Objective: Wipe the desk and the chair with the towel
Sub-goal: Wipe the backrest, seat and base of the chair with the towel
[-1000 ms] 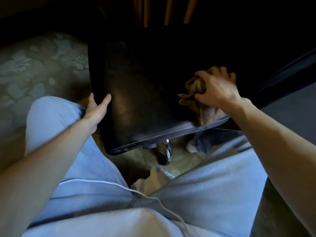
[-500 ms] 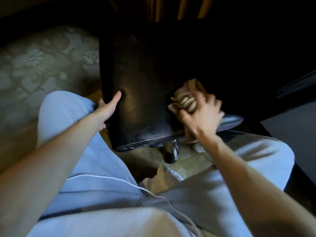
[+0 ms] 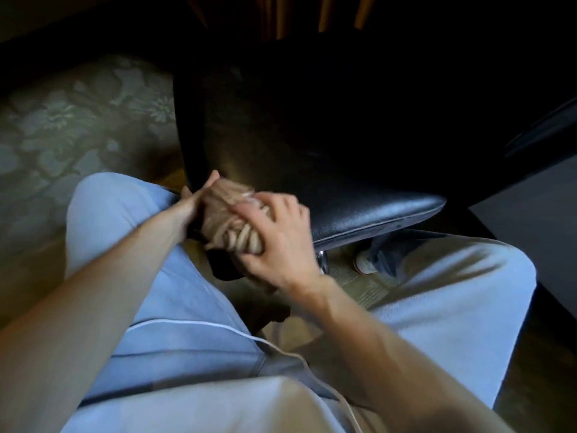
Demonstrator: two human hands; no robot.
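A black leather chair seat [image 3: 359, 210] fills the middle of the view, its back lost in shadow. My right hand [image 3: 278, 242] grips a bunched beige towel [image 3: 228, 220] at the seat's near left corner. My left hand [image 3: 190, 204] rests against the left edge of the seat, fingers straight, right beside the towel and touching it. The picture is blurred by motion around both hands.
My knees in light blue trousers [image 3: 162, 292] sit close under the seat. A chrome chair leg [image 3: 323, 264] and a shoe [image 3: 363, 264] show below the seat. Flowered carpet [image 3: 78, 126] lies to the left. A dark desk edge [image 3: 530, 195] stands at right.
My right hand has swept the towel from the seat's right side across to its near left corner, up against my left hand. The left hand has stayed at the seat's left edge.
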